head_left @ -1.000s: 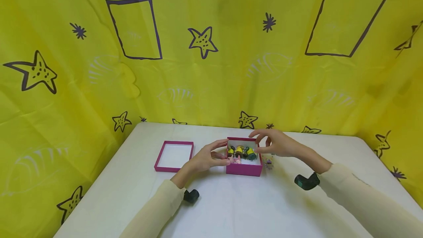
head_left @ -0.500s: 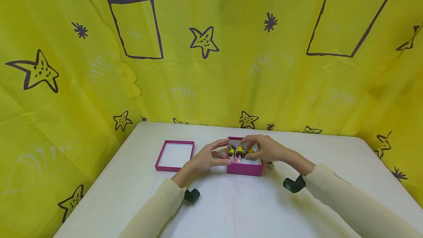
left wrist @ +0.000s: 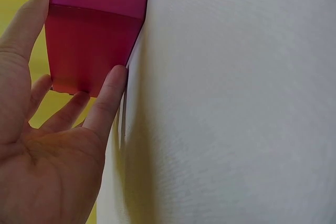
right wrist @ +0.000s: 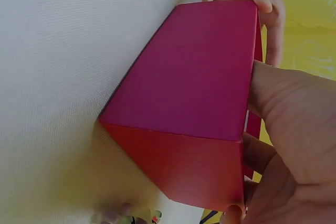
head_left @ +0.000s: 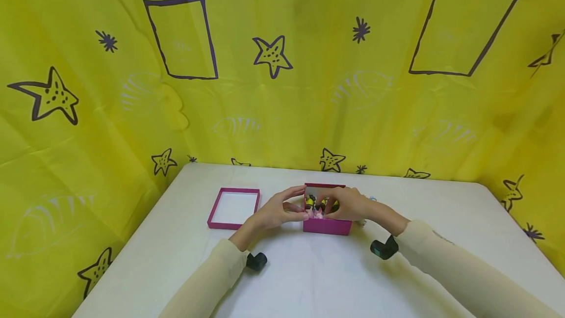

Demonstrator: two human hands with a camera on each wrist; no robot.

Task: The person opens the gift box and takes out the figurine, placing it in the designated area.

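Observation:
A magenta box point(head_left: 327, 226) with a white inside stands on the white table. My left hand point(head_left: 277, 208) is at its left end; in the left wrist view the thumb lies at the front corner of the rim and the spread fingertips touch the red end wall point(left wrist: 89, 51). My right hand point(head_left: 348, 204) reaches over the right side into the box, its fingers down behind the front wall. Inside are small toy figures, a yellow-and-dark figure point(head_left: 310, 201) and pink figures point(head_left: 319, 214). The right fingertips are among them, and I cannot tell whether they pinch one.
The box's lid point(head_left: 234, 208), magenta-rimmed and white inside, lies to the left. Small colourful figures point(right wrist: 131, 216) lie on the table beside the box's right end, partly behind the right hand in the head view. A yellow curtain point(head_left: 304, 112) with starfish drawings hangs behind the table.
My right hand has moved left and down from above the box's right edge into the box, now covering most of the figures. My left hand and the lid have stayed put.

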